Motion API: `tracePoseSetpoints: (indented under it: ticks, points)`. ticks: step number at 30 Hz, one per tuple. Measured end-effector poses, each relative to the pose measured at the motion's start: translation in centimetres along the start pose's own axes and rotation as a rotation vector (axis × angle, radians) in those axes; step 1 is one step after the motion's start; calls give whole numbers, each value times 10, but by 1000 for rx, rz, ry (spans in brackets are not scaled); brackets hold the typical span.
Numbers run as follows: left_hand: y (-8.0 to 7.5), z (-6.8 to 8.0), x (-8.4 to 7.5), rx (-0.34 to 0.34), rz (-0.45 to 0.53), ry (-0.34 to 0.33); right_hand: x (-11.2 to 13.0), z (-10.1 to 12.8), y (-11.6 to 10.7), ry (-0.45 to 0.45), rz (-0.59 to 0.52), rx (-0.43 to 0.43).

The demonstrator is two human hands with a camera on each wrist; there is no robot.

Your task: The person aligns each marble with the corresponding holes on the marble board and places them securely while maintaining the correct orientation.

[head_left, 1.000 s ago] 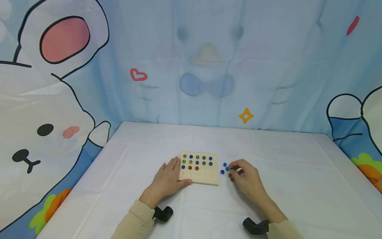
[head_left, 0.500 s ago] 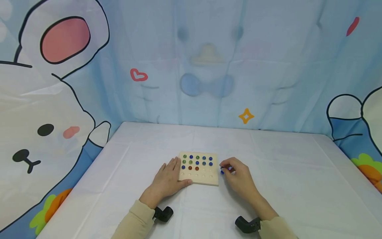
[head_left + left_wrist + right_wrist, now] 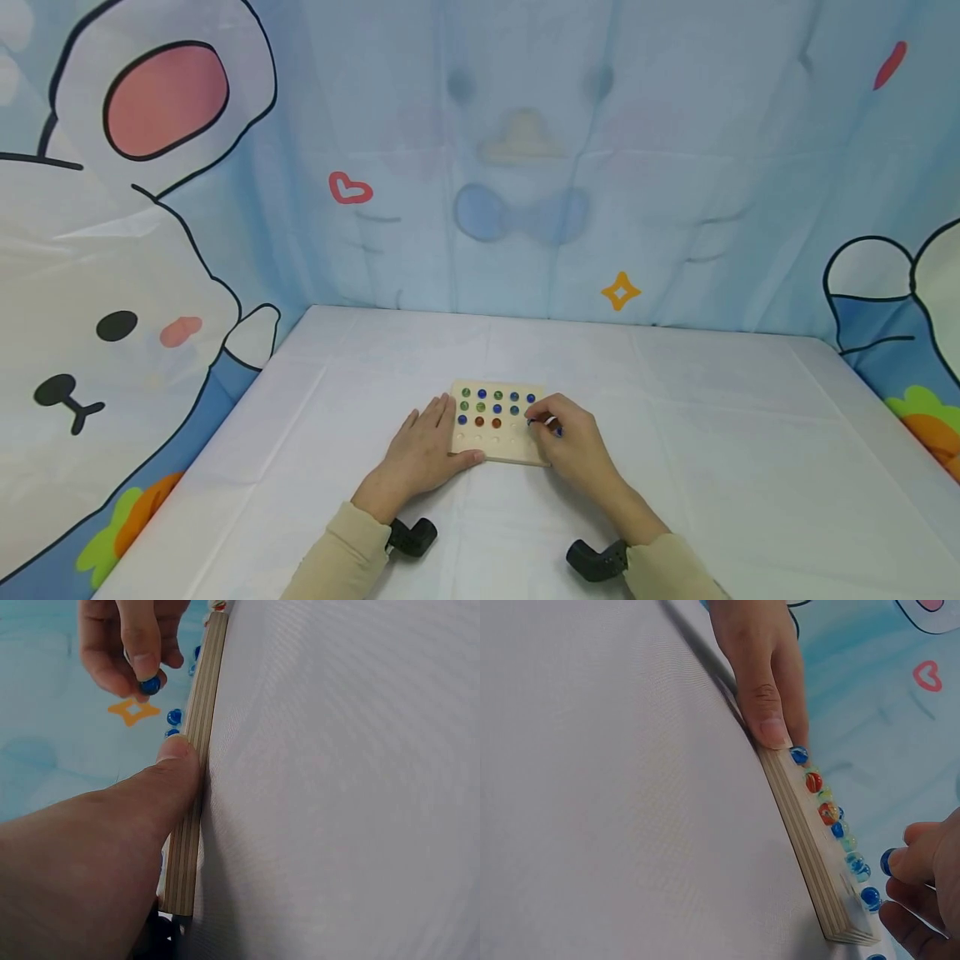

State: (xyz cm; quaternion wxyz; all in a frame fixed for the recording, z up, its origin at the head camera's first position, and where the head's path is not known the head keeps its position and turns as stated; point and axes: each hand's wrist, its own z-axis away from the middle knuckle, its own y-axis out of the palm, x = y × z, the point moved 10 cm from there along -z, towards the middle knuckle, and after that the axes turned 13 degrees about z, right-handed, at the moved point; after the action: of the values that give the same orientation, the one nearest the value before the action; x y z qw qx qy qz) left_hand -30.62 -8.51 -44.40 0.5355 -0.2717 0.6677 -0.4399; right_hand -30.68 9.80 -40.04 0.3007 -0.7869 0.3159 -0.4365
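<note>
A pale wooden board [image 3: 510, 450] with rows of shallow hollows lies on the table. Green, blue and reddish-brown marbles fill its two back rows and the left of the third. My left hand [image 3: 420, 454] rests along the board's left side, fingers straight, thumb on its front edge. Over the right part of the board, my right hand [image 3: 579, 446] pinches a blue marble [image 3: 150, 685] between thumb and forefinger. In the right wrist view that marble [image 3: 889, 862] is held above the board, apart from the seated marbles. My right hand partly hides the board's right side.
A loose blue marble [image 3: 558, 432] shows past my right fingers, to the right of the board. White cloth covers the table [image 3: 712, 433]. A blue cartoon-print curtain [image 3: 675, 167] hangs along its back edge.
My right hand took a blue marble from the loose group right of the board and moved left over the board with it. My left hand has stayed on the board.
</note>
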Motion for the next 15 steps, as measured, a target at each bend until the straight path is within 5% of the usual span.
tracePoseSetpoints:
  ticks: [15]
  points:
    - [-1, 0, -1, -2, -7, 9, 5, -5, 19, -1, -26, 27]
